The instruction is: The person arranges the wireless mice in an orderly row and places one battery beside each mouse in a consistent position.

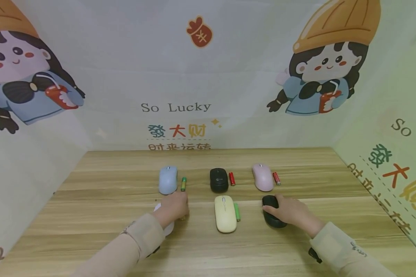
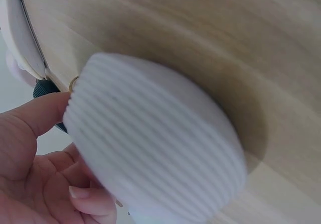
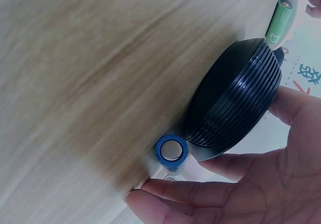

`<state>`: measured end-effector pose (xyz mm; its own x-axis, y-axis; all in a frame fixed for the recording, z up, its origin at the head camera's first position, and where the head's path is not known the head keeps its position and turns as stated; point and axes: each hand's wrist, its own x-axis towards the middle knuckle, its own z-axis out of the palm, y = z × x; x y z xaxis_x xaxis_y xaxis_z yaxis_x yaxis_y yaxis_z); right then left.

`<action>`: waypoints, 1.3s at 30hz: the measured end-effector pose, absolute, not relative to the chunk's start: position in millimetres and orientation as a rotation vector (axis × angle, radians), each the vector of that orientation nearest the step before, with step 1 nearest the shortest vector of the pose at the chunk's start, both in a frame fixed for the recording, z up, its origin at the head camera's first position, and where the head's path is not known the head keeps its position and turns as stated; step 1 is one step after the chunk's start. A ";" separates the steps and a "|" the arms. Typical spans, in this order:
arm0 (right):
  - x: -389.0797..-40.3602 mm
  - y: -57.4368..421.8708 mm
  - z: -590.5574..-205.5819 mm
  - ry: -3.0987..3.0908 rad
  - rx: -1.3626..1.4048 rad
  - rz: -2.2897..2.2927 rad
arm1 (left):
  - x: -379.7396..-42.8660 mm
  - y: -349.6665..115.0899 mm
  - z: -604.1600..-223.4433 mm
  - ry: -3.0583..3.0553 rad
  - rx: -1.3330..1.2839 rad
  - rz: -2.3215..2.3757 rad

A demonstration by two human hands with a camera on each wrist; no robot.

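In the head view my left hand (image 1: 173,207) reaches over a white mouse (image 1: 168,229) at the front left. Its fingers are curled, with thumb and fingertips at a gold-ended battery (image 1: 183,218) beside the mouse. The left wrist view shows the ribbed white mouse (image 2: 155,138) hiding most of that battery; the exact grip is partly hidden. At the front right my right hand (image 1: 292,209) grips a black mouse (image 1: 272,211) by its sides between thumb and fingers. A blue-ended battery (image 3: 171,151) lies beside this mouse, near the other extended fingers in the right wrist view.
A yellow mouse (image 1: 225,215) with a green battery (image 1: 237,212) lies between my hands. Behind stand a blue mouse (image 1: 168,180) with a green-gold battery (image 1: 183,184), another black mouse (image 1: 218,180) with a red battery (image 1: 232,179), and a pink mouse (image 1: 262,177) with a red-silver battery (image 1: 276,178).
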<state>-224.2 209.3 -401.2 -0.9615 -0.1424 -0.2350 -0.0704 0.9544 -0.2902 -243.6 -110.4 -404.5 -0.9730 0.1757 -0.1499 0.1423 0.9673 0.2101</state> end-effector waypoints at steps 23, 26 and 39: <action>-225.1 207.3 -401.4 2.852 -0.146 -0.411 | -251.7 -135.9 -385.1 2.986 0.188 0.406; -225.3 208.0 -401.2 2.856 -0.148 -0.408 | -252.1 -149.0 -387.1 2.986 0.156 0.440; -226.0 215.3 -398.3 2.823 -0.176 -0.474 | -245.2 -194.0 -400.3 3.054 0.257 0.542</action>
